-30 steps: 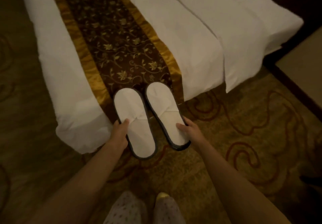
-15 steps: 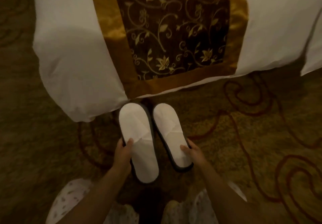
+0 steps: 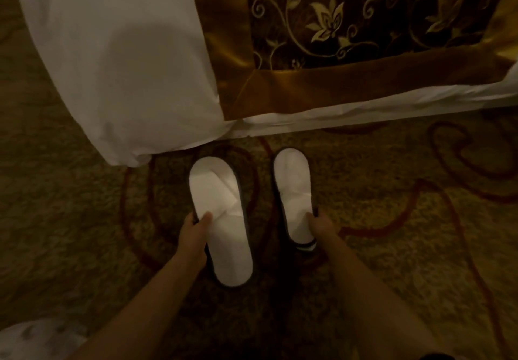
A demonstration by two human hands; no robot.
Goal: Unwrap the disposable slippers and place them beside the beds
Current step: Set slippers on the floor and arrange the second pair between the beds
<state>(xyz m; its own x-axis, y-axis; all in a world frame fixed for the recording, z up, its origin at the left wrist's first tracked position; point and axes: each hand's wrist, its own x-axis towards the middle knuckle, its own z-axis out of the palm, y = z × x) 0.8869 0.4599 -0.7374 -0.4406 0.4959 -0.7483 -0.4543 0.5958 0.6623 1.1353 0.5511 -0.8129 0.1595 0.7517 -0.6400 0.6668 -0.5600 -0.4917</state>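
Slippers (image 3: 221, 191) were just beside the bed (image 3: 112, 65)
Left hand (image 3: 193, 232) gripped one slipper's edge, right hand (image 3: 322, 226) pinched the other.

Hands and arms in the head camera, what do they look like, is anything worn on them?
The left hand and right hand are bare: no gloves, rings or watch show in the dim light. The left forearm and right forearm are uncovered. Pale dotted fabric shows at lower left.
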